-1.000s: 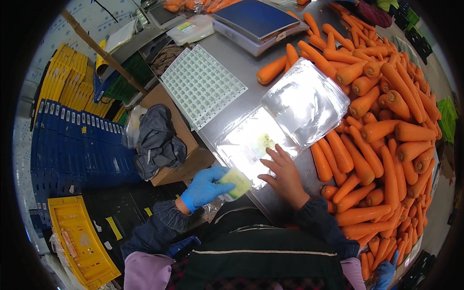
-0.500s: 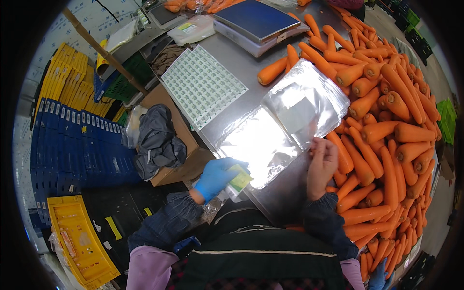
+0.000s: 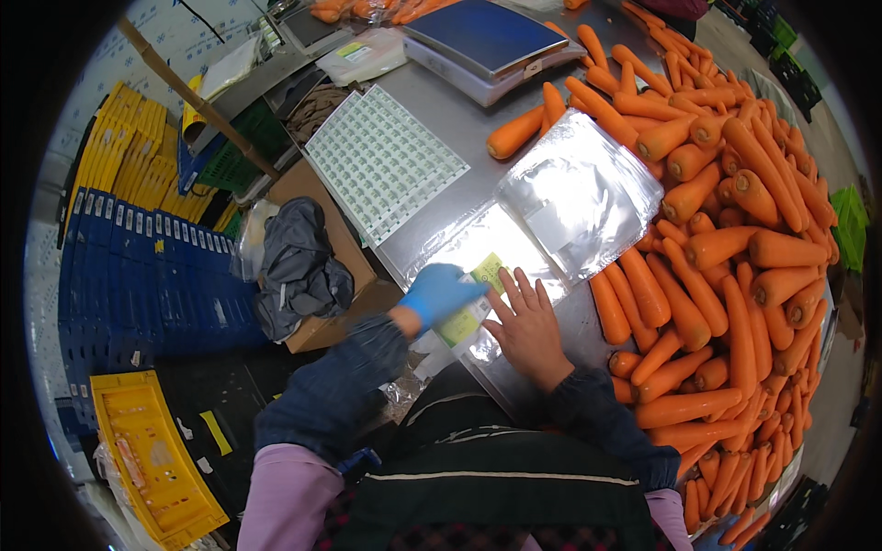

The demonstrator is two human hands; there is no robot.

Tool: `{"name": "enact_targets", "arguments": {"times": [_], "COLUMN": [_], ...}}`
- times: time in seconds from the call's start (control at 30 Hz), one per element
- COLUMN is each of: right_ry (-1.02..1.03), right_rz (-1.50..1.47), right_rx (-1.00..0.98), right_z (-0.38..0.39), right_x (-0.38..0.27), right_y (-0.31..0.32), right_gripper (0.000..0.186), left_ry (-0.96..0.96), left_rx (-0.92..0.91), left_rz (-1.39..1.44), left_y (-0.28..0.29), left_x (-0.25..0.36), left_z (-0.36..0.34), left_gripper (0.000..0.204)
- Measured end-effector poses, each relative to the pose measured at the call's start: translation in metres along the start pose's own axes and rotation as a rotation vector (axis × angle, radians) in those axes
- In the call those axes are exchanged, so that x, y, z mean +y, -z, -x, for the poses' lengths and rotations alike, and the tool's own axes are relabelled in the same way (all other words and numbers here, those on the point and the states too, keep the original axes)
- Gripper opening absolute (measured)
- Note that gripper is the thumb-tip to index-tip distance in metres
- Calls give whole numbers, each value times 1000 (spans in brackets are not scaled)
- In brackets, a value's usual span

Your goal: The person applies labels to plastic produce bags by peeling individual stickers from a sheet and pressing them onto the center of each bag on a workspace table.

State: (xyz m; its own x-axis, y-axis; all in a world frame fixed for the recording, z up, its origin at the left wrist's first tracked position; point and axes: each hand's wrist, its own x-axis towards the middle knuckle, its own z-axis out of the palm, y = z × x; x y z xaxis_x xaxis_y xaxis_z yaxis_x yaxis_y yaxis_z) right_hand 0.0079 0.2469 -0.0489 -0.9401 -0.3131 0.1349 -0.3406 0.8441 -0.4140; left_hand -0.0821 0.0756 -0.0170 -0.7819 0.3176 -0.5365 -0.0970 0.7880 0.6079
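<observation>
My left hand (image 3: 441, 294), in a blue glove and a little smeared by motion, is closed around a small stack of yellow-green and white labels (image 3: 457, 326). It hovers over or rests on the near end of a shiny clear plastic bag (image 3: 459, 241); I cannot tell which. Just beyond its fingers, a yellow-green label (image 3: 489, 269) lies on the bag. My bare right hand (image 3: 528, 329) is spread flat beside that label, fingertips at its edge. Another pile of clear bags (image 3: 588, 197) lies to the right of the first one.
Carrots (image 3: 698, 248) are heaped along the right. A sheet of printed stickers (image 3: 386, 165) lies on the metal table, with a blue-topped scale (image 3: 487, 41) behind it. At left stand a cardboard box (image 3: 340, 317) with grey cloth (image 3: 303, 262), stacked blue crates (image 3: 147, 285) and a yellow crate (image 3: 152, 450).
My left hand has moved up and right onto the bag with the labels. My right hand has left the bag pile's corner, come left and spread out. A label now lies on the bag.
</observation>
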Motion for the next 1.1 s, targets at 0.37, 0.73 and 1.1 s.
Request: {"name": "enact_targets", "arguments": {"times": [0.37, 0.73, 1.1], "right_ry": [-27, -133, -553], "right_rz": [-274, -512, -1175], "right_rx": [209, 362, 801], "right_z": [4, -3, -3], "right_x": [15, 26, 28], "right_y": [1, -2, 39], "right_gripper": [18, 5, 13], "left_ry": [12, -111, -168], "left_rx": [-3, 61, 108], "left_rz": [672, 866, 695], "left_y": [2, 5, -12], "left_x": [-48, -37, -34], "left_z": [99, 95, 71], "left_gripper": [37, 24, 20]}}
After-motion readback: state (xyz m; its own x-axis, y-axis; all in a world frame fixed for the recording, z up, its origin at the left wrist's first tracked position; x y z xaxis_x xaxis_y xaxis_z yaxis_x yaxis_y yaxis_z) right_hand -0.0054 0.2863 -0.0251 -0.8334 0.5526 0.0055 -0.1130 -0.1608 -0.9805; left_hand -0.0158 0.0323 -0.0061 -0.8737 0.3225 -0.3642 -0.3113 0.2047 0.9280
